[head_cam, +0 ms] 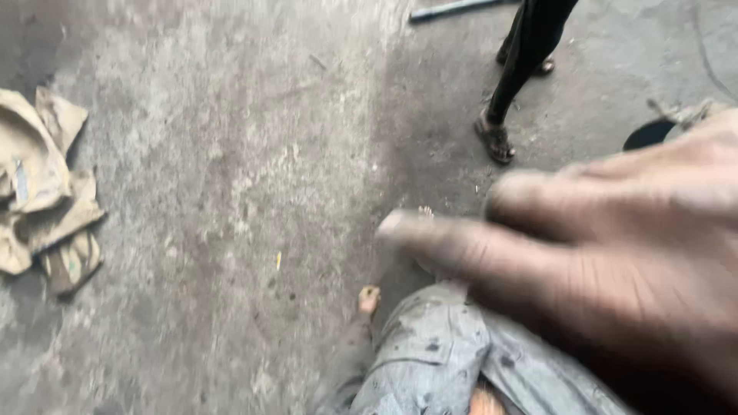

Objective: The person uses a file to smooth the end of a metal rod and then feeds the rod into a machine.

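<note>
My right hand [615, 253] fills the right side of the head view, very close to the camera and blurred. Its fingers are spread apart and point left, and nothing is in it. Below it lies my leg in dirty grey trousers [446, 353], with my bare toes [370, 299] on the concrete floor [231, 154]. My left hand is out of sight.
A crumpled tan cloth [42, 192] lies on the floor at the left edge. Another person's legs in dark trousers and sandals [507, 92] stand at the top right. A dark metal rod [453, 9] lies at the top. A small dark round thing [649, 134] sits at the right.
</note>
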